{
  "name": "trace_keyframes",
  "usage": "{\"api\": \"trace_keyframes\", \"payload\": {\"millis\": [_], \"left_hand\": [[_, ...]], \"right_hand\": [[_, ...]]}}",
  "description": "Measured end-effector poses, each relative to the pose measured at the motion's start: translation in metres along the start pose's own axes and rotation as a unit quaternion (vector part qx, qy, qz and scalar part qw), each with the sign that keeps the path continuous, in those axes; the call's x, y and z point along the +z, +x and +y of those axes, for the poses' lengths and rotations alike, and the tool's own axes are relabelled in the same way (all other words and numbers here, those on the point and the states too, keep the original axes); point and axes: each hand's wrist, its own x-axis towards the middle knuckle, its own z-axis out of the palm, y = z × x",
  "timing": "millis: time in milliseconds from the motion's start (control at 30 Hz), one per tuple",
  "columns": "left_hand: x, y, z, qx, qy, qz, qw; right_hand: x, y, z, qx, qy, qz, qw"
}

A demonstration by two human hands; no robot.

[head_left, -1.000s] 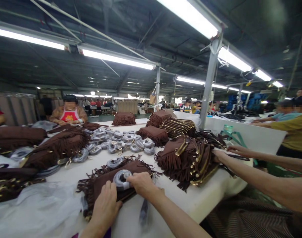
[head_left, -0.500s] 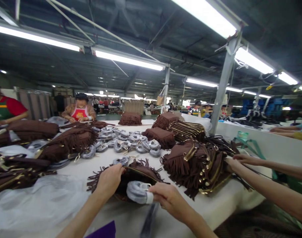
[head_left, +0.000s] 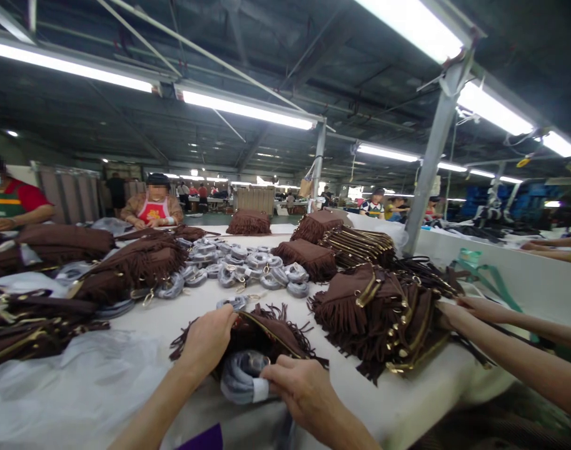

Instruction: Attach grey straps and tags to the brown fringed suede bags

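The coil [head_left: 232,379] sits between the hands [head_left: 307,389], pinched by the right.

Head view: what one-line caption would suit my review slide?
The left hand holds a fringed brown bag open while the right hand grips a wrapped grey coil at its opening.

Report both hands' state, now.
Left hand: closed, holding the fringed brown bag by its opening's edge.
Right hand: closed, holding a coiled strap at the bag's mouth.
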Motion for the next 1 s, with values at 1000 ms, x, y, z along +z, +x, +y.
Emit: {"api": "trace_keyframes", "payload": {"millis": [1000], "left_hand": [[0.011, -0.006, -0.035, 0.000, -0.118, 0.005, 0.993]], "right_hand": [[0.009, 0.017, 0.042, 0.127, 0.068, 0.076, 0.987]]}}
